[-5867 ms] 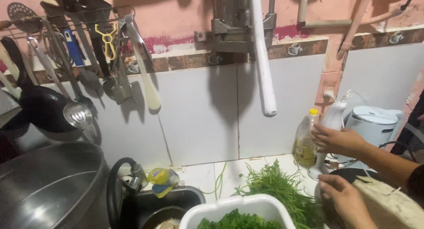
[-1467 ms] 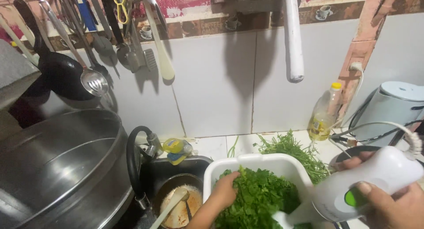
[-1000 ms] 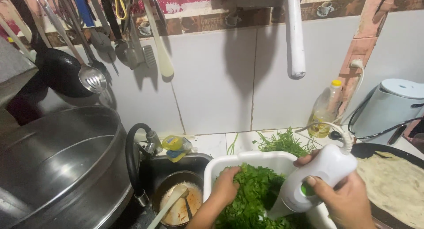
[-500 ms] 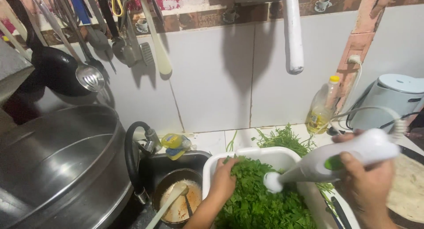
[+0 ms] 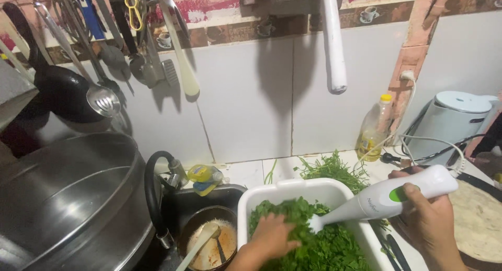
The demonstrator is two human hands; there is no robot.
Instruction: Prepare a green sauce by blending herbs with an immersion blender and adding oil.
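A white rectangular tub (image 5: 293,190) at the bottom middle is full of chopped green herbs (image 5: 324,250). My left hand (image 5: 272,237) presses down on the herbs at the tub's left side. My right hand (image 5: 426,216) is closed around a white hand blender (image 5: 387,198) with a green button. The blender slants down to the left, its tip in the greens beside my left hand. Its white cord (image 5: 449,148) loops back toward the wall.
Loose green herbs (image 5: 332,169) lie behind the tub. An oil bottle (image 5: 374,129) and a white kettle (image 5: 455,122) stand at the wall on the right. A flatbread (image 5: 478,218) lies at right. A dirty pot with a spoon (image 5: 209,239) sits in the sink; a large steel pot (image 5: 68,198) is at left.
My right hand has swung the blender down from above the tub until its tip sits in the herbs. My left hand has stayed on the greens.
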